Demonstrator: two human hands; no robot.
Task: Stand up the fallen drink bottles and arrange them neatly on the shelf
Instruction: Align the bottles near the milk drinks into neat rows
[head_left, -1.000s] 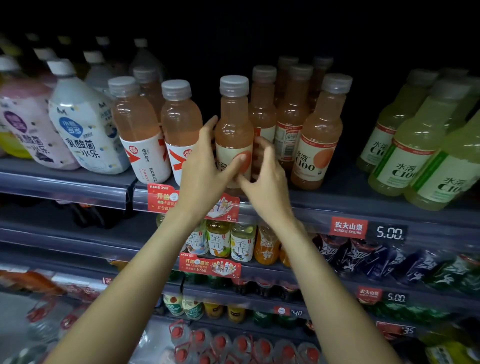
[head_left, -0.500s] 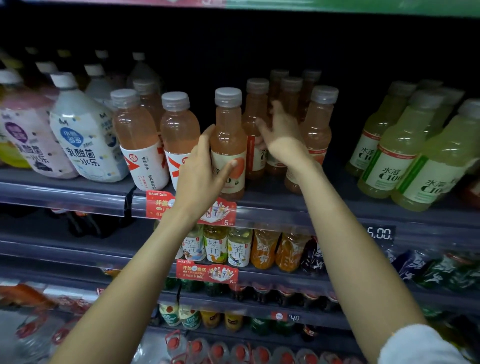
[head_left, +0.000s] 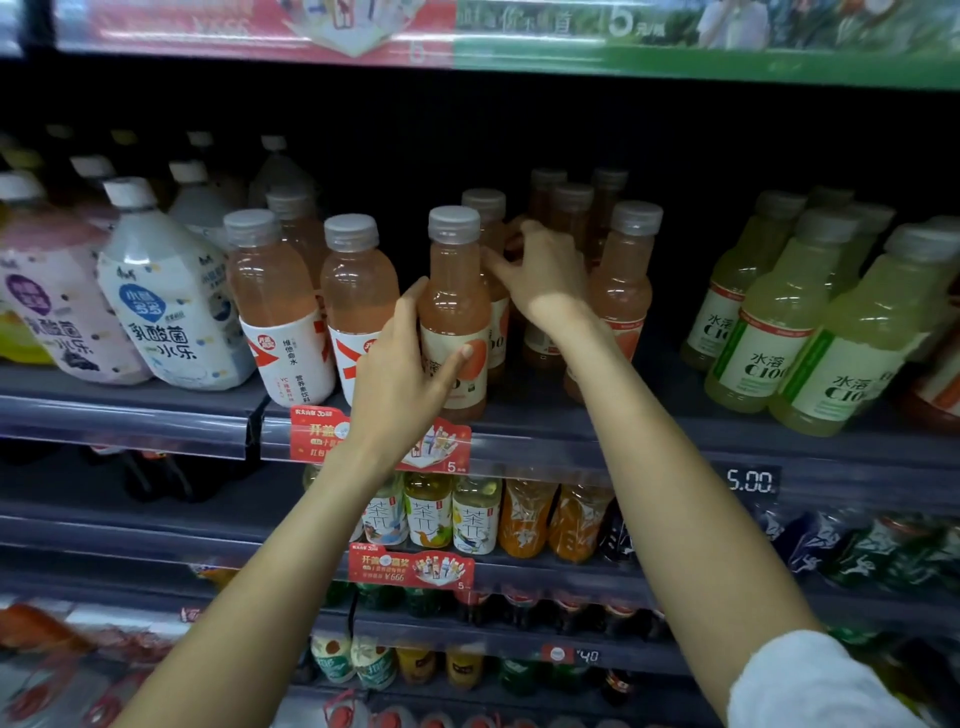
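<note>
A: Now, the left hand?
B: It grasps the upright front bottle by its labelled waist at the shelf edge. Full, rigid, likely slick.
A: Right hand?
B: Fingers curl on the second bottle just behind.

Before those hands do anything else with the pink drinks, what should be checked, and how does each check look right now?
1. Front pink bottle upright on the shelf: ok.
2. Left hand gripping that bottle: ok.
3. Right hand reaching the second-row bottle behind it: ok; firm grip: cannot tell.
4. Second-row bottle upright: cannot tell, mostly hidden.
5. Right pink bottle straight in line: not ok, it leans.
6. Green bottles standing upright: ok.
</note>
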